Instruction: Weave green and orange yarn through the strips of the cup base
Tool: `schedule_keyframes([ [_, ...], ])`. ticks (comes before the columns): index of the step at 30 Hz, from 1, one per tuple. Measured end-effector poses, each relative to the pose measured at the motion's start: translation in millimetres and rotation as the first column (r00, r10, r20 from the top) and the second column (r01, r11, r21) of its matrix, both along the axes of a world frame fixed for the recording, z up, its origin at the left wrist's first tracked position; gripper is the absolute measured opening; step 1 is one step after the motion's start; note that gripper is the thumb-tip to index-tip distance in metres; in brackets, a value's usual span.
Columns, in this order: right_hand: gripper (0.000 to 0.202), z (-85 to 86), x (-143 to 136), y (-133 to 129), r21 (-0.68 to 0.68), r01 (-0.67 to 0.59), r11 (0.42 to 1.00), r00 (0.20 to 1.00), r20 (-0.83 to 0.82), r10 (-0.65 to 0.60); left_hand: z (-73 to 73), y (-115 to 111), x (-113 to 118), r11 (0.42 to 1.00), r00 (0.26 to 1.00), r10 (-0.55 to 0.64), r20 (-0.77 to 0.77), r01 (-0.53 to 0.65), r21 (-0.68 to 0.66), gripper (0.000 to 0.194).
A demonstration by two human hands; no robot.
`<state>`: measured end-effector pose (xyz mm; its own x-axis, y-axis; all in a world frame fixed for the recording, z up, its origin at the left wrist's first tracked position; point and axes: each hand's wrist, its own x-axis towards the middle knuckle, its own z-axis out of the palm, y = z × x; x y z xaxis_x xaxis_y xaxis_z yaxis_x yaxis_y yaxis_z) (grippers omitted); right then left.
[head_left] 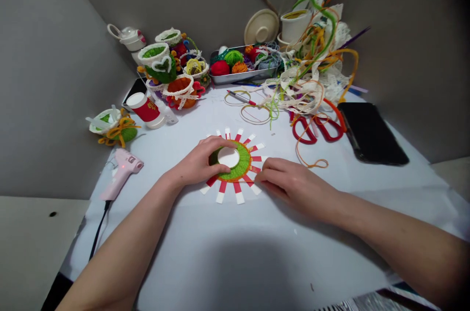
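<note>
A paper cup cut into red-and-white strips [239,197] lies splayed flat on the table, its white round base at the centre. Green yarn [240,166] is woven around that base, with a band of orange yarn [250,160] along the outside. My left hand [200,160] grips the woven part from the left, thumb on the near side and fingers on the far side. At the right-hand strips, my right hand [284,181] is closed in a pinch. A thin orange strand runs along the near edge toward its fingertips, which are partly hidden.
Red-handled scissors [317,130] and a black phone [372,133] lie to the right. A pink glue gun [122,171] with a cord is at left, near a paper cup [146,111] and several woven baskets [181,90]. Behind are a yarn tin [244,76] and tangled lace [308,93].
</note>
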<state>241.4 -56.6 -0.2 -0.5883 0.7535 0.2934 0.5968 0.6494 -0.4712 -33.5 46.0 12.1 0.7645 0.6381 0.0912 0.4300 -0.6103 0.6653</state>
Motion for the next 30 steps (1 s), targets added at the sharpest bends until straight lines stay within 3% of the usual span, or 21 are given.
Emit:
schedule_keyframes([
  [7, 0.027, 2.2, -2, -21, 0.053, -0.17, 0.984, 0.972, 0.176, 0.158, 2.5, -1, -1, 1.0, 0.999, -0.024, -0.024, 0.023, -0.019, 0.043],
  [11, 0.027, 0.2, -5, -24, 0.078, -0.194, 0.978, 0.959, 0.225, 0.172, 1.6, -1, -1, 0.999, 1.0, -0.022, -0.007, 0.022, -0.035, 0.042],
  [18, 0.03, 1.6, 3, -15, 0.075, -0.01, 0.997, 0.972, 0.235, -0.008, 1.9, -1, -1, 0.999, 0.999, -0.038, 0.002, 0.038, -0.033, 0.04],
  [26, 0.02, -13.2, -4, 11, -0.054, 0.267, 0.962, 0.963, 0.054, -0.264, 0.4, -1, -1, 0.998, 0.998, -0.055, 0.005, 0.055, -0.011, 0.039],
  [30, 0.018, -15.3, -8, 15, -0.083, 0.297, 0.951, 0.955, 0.033, -0.295, 0.7, -1, -1, 0.998, 0.998, -0.058, 0.002, 0.058, -0.006, 0.04],
])
